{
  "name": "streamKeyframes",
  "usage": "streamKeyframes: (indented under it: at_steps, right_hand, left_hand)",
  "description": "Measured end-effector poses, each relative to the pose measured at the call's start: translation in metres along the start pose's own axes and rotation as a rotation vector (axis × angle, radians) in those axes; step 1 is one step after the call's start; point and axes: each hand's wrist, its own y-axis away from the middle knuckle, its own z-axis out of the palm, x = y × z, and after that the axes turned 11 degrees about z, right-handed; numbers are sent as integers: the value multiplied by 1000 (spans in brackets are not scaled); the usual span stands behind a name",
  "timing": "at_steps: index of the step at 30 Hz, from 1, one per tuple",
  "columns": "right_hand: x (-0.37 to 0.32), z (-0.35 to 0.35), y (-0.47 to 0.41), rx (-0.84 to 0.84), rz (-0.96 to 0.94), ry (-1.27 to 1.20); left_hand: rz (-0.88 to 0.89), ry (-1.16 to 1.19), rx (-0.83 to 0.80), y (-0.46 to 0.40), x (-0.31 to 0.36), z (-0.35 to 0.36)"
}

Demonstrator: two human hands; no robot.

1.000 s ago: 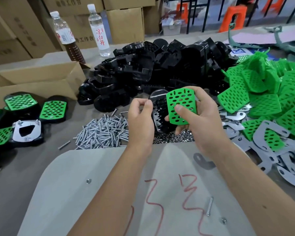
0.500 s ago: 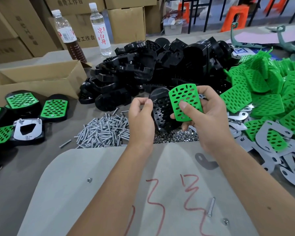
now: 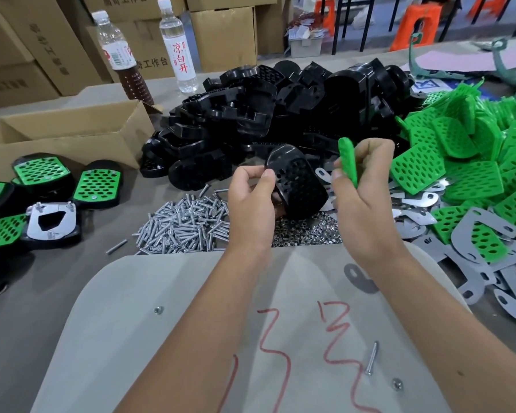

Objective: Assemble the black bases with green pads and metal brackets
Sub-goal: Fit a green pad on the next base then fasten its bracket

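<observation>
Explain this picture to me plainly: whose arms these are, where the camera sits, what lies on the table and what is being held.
No machine here: a person works with bare hands, filmed by a wide-angle camera on their head, looking down. The left hand grips a black base; the right hand pinches a green pad, seen edge-on. On the table lie a heap of black bases, a pile of green pads, grey metal brackets, screws and small nuts. Finished pieces lie on the left beside a cardboard box. Two bottles stand behind.
</observation>
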Motion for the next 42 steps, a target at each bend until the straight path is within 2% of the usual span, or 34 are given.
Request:
streamKeyframes:
  at_steps: [3, 5, 13, 18, 25, 30, 37, 42]
  right_hand:
    - [0, 3, 0, 14, -47, 250]
    - [0, 6, 0, -38, -43, 322]
    - [-4, 6, 1, 3, -85, 263]
    - [-1, 10, 5, -106, -56, 293]
    - [0, 7, 4, -170, -55, 266]
    - [0, 4, 2, -174, -54, 196]
    - [6, -5, -6, -209, 60, 14]
    - [8, -5, -9, -133, 163, -198]
  left_hand:
    - [8, 32, -12, 0, -3, 0]
    - [9, 51, -8, 0, -2, 1]
    - [-73, 202, 31, 1, 2, 4]
    - [-128, 259, 6, 0, 3, 2]
    - [-94, 123, -7, 0, 1, 1]
    - [-63, 85, -47, 2, 0, 0]
    - [20, 11, -84, 4, 1, 1]
    - [-4, 44, -17, -1, -2, 0]
